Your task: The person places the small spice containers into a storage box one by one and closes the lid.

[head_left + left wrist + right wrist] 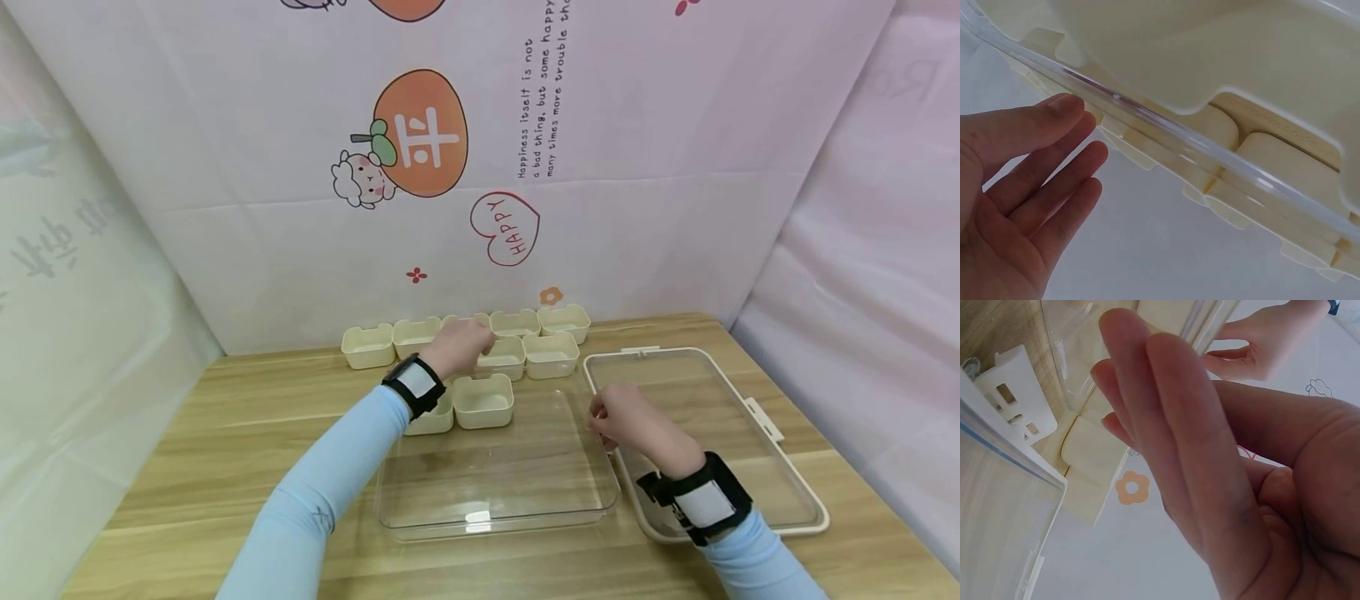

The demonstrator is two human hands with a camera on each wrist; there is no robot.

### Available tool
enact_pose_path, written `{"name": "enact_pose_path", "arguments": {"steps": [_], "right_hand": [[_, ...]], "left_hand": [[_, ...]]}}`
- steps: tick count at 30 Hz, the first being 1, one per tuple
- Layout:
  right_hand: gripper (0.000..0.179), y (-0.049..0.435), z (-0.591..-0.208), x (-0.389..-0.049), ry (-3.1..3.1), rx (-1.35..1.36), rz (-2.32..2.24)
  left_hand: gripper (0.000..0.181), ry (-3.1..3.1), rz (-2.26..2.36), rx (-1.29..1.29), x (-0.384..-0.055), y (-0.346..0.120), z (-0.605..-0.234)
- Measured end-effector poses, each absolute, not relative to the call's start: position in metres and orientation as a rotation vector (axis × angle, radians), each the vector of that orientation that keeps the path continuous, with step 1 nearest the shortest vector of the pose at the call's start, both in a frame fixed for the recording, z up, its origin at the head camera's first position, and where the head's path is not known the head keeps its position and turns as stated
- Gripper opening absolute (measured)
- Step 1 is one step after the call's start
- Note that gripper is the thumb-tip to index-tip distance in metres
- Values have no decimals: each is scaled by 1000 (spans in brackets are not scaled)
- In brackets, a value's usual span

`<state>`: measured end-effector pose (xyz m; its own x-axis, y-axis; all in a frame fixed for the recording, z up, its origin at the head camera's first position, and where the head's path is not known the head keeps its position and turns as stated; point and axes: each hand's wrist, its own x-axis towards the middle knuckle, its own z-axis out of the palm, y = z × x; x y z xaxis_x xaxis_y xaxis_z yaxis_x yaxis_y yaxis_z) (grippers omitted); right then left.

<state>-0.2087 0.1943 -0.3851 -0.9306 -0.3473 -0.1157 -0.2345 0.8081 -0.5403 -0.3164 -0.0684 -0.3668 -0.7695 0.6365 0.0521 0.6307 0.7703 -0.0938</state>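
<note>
A clear rectangular box [495, 479] lies on the table with two small cream bins [483, 408] at its far end. My left hand [460, 346] is over the box's far side. In the left wrist view its fingers [1075, 209] are loosely extended beside the clear rim, holding nothing; I cannot tell whether the thumb touches it. My right hand [633, 425] hovers where the box's right side meets the white-framed clear lid [682, 387]. In the right wrist view its fingers [1191, 425] are fairly straight and hold nothing.
More cream bins [551, 357] stand in rows behind the box. The lid has a white clip [763, 418] on its right edge. A printed white cloth [637, 208] hangs behind the wooden table [225, 450], with cloth at both sides too.
</note>
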Motion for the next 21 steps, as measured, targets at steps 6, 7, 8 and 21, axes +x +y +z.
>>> {"name": "enact_pose_path", "arguments": {"steps": [6,7,8,21], "right_hand": [[11,194,-385,-208,2799,-467,-781],[11,194,-385,-208,2798,-467,-781],[11,194,-385,-208,2799,-467,-781],[11,194,-385,-208,2802,-465,-776]], "left_hand": [[13,-2929,146,-1076,-317,-67,-369],[12,-2941,145,-1085,-316,-67,-369],[12,-2953,146,-1091,-316,-67,-369],[46,-2970,42,-1140,-315,-67,-370]]}}
